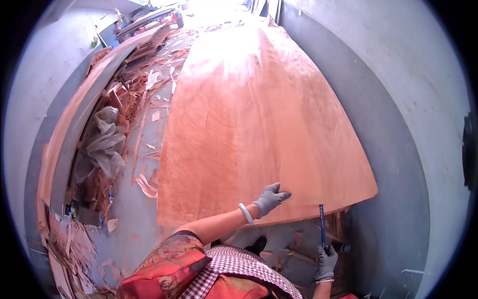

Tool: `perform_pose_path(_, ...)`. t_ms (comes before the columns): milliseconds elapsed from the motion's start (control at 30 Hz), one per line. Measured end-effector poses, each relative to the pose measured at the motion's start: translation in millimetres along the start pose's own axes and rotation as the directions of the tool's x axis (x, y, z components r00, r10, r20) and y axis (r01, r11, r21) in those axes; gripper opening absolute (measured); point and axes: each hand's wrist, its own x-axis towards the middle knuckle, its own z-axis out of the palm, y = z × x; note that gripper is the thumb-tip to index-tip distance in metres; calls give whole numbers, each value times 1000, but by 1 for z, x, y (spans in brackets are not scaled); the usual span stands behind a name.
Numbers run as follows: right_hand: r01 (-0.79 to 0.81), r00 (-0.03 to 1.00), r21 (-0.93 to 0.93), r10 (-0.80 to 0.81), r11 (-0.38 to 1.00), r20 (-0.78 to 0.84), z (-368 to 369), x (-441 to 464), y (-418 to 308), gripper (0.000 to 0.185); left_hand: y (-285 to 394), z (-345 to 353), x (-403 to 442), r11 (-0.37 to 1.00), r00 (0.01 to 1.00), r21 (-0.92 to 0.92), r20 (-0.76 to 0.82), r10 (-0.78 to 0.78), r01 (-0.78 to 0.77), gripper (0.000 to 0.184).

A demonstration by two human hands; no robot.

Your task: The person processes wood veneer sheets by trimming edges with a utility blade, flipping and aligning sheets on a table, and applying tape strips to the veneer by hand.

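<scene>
My left hand (pixel 271 199), in a grey glove, is over the near edge of a large reddish wood veneer sheet (pixel 209 134). Its fingers are apart and nothing shows in them; whether they touch the sheet I cannot tell. At the lower right, my right hand (pixel 326 262), also gloved in grey, is closed around the lower end of a long, thin blue tool (pixel 322 226). The tool points away from me, its dark tip overlapping the sheet's near edge. Its exact kind is unclear.
Long boards or sheets (pixel 89 94) run along the left side. Beside them lie crumpled clear plastic (pixel 107 142) and scattered veneer scraps (pixel 74 244). A grey wall (pixel 368 99) stands close on the right. A small plastic bottle (pixel 110 194) is on the left.
</scene>
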Motion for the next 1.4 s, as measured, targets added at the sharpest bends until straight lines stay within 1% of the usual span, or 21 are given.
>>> perform_pose_path(233,-1,999,38,3,999,-52,-19,49,11,9,11,47,49,985,998,174,56,-14,4,32)
perform_pose_path(300,-4,997,70,10,998,-81,-15,55,2,10,11,54,60,990,990,138,136,-46,27,37)
perform_pose_path(400,174,972,-48,-179,984,-151,-17,82,16,10,16,67,64,982,976,189,214,-41,0,47)
perform_pose_path(433,155,973,-74,-165,985,-163,-24,93,26,11,16,70,64,975,972,220,232,-32,-21,50)
perform_pose_path(533,97,970,-142,-126,985,-208,-61,126,52,15,-9,66,49,939,993,327,73,92,-112,56)
perform_pose_path(600,57,965,-164,-97,985,-245,-79,138,63,17,-37,39,32,898,985,410,128,116,-159,53)
perform_pose_path(667,74,966,-184,-116,980,-230,-89,128,50,16,-36,3,-12,949,966,294,189,-177,117,46)
perform_pose_path(733,79,966,-223,-130,972,-222,-95,118,50,16,-94,-50,-54,982,987,141,74,-141,130,35)
perform_pose_path(767,155,949,-351,-238,923,-208,-97,113,56,13,-127,-83,-75,984,989,113,41,-144,139,31)
perform_pose_path(833,197,931,-383,-295,903,-216,-69,79,24,16,-166,-141,-140,973,987,-168,-12,-163,159,28)
perform_pose_path(867,220,922,-397,-323,891,-213,-53,63,9,18,-205,-173,-171,852,970,-470,40,-242,231,26)
perform_pose_path(900,167,946,-348,-249,923,-206,-33,49,-8,17,-233,-197,-193,633,950,-721,120,-288,283,25)
perform_pose_path(967,43,979,-262,-93,964,-182,13,25,-36,15,-191,-178,-248,776,787,-532,-292,-543,338,24)
perform_pose_path(1000,137,974,-254,-177,958,-143,30,27,-19,13,-179,-176,-276,799,632,-442,-494,-597,408,24)
perform_pose_path(1067,329,936,-217,-348,919,-51,71,38,26,10,-205,-195,-332,853,752,-391,-428,-502,347,25)
perform_pose_path(1100,160,987,-56,-158,986,32,103,24,19,8,-220,-207,-366,881,800,-368,-408,-440,297,26)
perform_pose_path(1200,328,939,64,-333,942,84,201,28,68,11,-244,-234,-462,946,838,100,-500,-219,307,32)
perform_pose_path(1233,187,967,86,-199,979,161,241,-23,27,14,-258,-247,-486,831,802,352,-570,-175,431,36)
perform_pose_path(1267,121,969,113,-142,986,203,281,-52,14,14,-272,-258,-512,804,741,330,-644,-190,494,36)
perform_pose_path(1333,161,940,185,-208,969,270,349,-86,24,16,-282,-265,-561,742,615,270,-752,-235,613,34)
perform_pose_path(1400,79,874,185,-157,980,460,411,-154,-9,13,-309,-280,-607,772,563,239,-806,-181,590,31)
